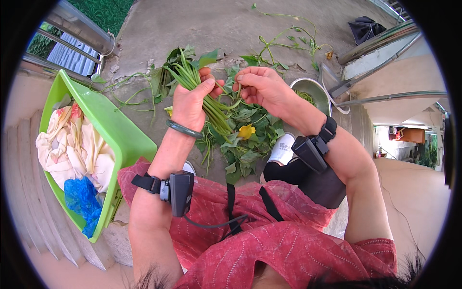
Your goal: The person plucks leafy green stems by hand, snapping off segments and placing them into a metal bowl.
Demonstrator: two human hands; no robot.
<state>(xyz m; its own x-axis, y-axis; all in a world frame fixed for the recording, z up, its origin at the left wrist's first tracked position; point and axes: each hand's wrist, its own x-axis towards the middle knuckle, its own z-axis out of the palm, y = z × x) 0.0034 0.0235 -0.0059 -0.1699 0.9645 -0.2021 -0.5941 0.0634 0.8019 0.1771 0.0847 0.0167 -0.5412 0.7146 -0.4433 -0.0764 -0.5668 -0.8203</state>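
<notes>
My left hand (pixel 195 99), with a dark bangle at the wrist, is closed around a bundle of long green leaf stems (pixel 216 115). Some leaves hang at the bundle's upper end. Close to its right, my right hand (pixel 258 86) pinches one thin green stem (pixel 239 92) between thumb and fingers. Below both hands a heap of green leaves and vines (pixel 249 159) lies on the concrete ground, with a yellow flower (pixel 246 132) on top. A metal bowl (pixel 323 95) holding small green pieces stands right of my right hand.
A green plastic basket (pixel 126 123) with pale cloth (pixel 83 141) and a blue plastic bag (pixel 82 198) stands at the left beside steps. Loose vines (pixel 288 45) trail over the ground ahead. Metal railings (pixel 397 96) and a dark folded umbrella (pixel 365 29) are at the right.
</notes>
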